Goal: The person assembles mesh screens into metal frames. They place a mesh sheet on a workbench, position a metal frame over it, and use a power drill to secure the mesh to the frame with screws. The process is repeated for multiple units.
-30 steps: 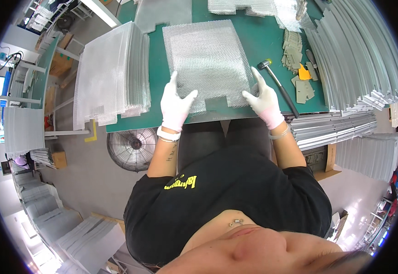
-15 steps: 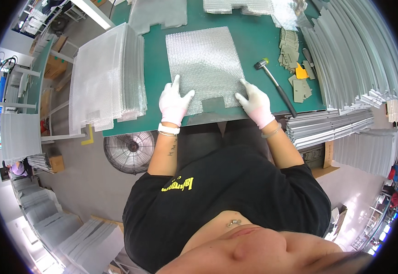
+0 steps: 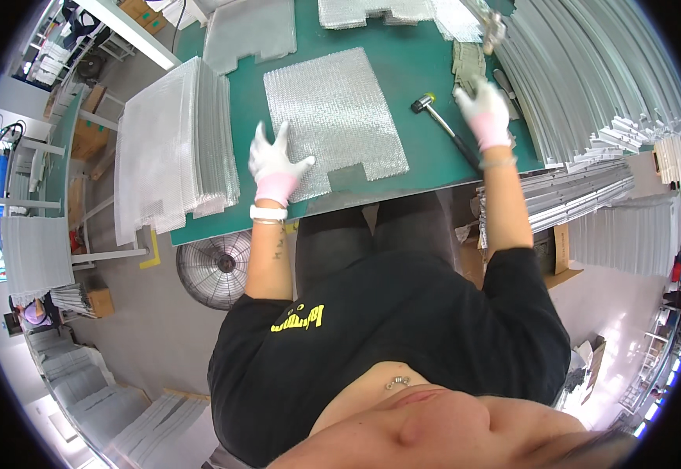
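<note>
A silvery mesh sheet [image 3: 336, 113] with a notch in its near edge lies flat on the green table [image 3: 239, 102]. My left hand [image 3: 278, 162], in a white and pink glove, is at the sheet's left edge with its fingers spread. My right hand [image 3: 483, 113], gloved alike and slightly blurred, is over the small grey-green flat pieces [image 3: 469, 62] at the table's right; its fingers are apart and nothing shows in them. Between the sheet and my right hand lies a mallet [image 3: 438, 119] with a black and yellow head.
Stacked mesh sheets [image 3: 172, 141] stand at the table's left edge, with more sheets [image 3: 250, 31] at the far side. A tall row of grey panels [image 3: 590, 86] crowds the right. On the floor below the table is a round fan [image 3: 214, 270].
My right hand has left the sheet's right edge and moved right and away from me, over the small pieces. My left hand stays by the sheet's left edge. The view has shifted slightly.
</note>
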Available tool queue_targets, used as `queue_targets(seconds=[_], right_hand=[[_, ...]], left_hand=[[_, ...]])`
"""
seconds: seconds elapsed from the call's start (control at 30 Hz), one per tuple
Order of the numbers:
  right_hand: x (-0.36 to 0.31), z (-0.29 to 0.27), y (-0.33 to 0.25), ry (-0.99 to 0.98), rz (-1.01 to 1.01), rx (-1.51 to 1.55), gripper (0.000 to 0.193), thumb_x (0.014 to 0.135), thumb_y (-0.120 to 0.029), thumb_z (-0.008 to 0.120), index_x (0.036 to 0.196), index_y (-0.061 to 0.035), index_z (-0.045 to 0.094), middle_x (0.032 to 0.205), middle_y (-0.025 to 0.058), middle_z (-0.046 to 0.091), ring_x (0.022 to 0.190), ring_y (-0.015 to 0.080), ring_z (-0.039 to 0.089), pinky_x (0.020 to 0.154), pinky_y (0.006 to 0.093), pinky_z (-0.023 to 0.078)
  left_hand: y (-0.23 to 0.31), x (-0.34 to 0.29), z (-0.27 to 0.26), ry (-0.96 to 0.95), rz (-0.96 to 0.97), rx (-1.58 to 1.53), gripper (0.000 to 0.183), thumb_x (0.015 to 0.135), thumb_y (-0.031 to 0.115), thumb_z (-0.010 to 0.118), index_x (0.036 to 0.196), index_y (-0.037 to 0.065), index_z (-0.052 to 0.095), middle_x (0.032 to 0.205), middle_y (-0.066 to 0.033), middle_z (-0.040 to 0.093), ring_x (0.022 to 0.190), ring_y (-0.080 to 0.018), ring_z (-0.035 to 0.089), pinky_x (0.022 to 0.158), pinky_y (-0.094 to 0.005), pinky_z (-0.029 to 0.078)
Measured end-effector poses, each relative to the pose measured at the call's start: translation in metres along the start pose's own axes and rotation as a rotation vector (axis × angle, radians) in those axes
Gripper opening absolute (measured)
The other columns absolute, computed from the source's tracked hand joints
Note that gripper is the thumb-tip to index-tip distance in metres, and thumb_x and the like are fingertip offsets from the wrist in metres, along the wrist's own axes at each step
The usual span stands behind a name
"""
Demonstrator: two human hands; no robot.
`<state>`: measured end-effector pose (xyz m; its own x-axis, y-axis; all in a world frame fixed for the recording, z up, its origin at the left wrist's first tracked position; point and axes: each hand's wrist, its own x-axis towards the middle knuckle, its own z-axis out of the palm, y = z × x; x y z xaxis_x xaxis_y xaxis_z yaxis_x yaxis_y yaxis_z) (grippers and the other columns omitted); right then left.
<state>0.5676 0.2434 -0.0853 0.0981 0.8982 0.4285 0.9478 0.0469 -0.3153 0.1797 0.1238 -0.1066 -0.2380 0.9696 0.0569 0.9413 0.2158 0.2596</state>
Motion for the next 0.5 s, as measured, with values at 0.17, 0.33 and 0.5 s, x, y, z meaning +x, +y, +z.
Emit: queue_targets(seconds=[0.17,0.33,0.5], right_hand=[[0.037,0.003,0.012,-0.353,-0.175,-0.468,0.043,0.084,-0.041,0.072,0.113,-0.0101,0.07,0.101,0.0146,0.071,0.095,0.032,0.07,0.083,0.044,0.056],[0.051,0.025,0.021,-0.362,-0.179,-0.369,0.021,0.093,-0.012,0.049,0.105,-0.0034,0.065,0.103,0.023,0.071,0.1,0.0399,0.069,0.086,0.0498,0.054],[0.004,-0.03,-0.027,-0.213,-0.121,0.197,0.023,0.091,-0.014,0.059,0.108,0.0012,0.06,0.097,0.0227,0.071,0.096,0.0358,0.07,0.084,0.0437,0.055]], left_hand=[[-0.016,0.006,0.0,-0.225,0.19,0.05,0.074,0.074,0.05,0.077,0.141,0.027,0.058,0.16,-0.0126,0.035,0.15,-0.0431,0.022,0.121,-0.0633,0.006],[-0.001,-0.045,-0.014,-0.04,0.244,0.111,0.072,0.075,0.046,0.078,0.14,0.023,0.056,0.15,-0.0141,0.044,0.147,-0.0417,0.028,0.118,-0.0665,0.012],[-0.003,-0.113,-0.008,0.523,0.448,-0.405,0.046,0.081,0.01,0.075,0.124,0.004,0.063,0.128,-0.0139,0.061,0.129,-0.0356,0.051,0.112,-0.0509,0.035]])
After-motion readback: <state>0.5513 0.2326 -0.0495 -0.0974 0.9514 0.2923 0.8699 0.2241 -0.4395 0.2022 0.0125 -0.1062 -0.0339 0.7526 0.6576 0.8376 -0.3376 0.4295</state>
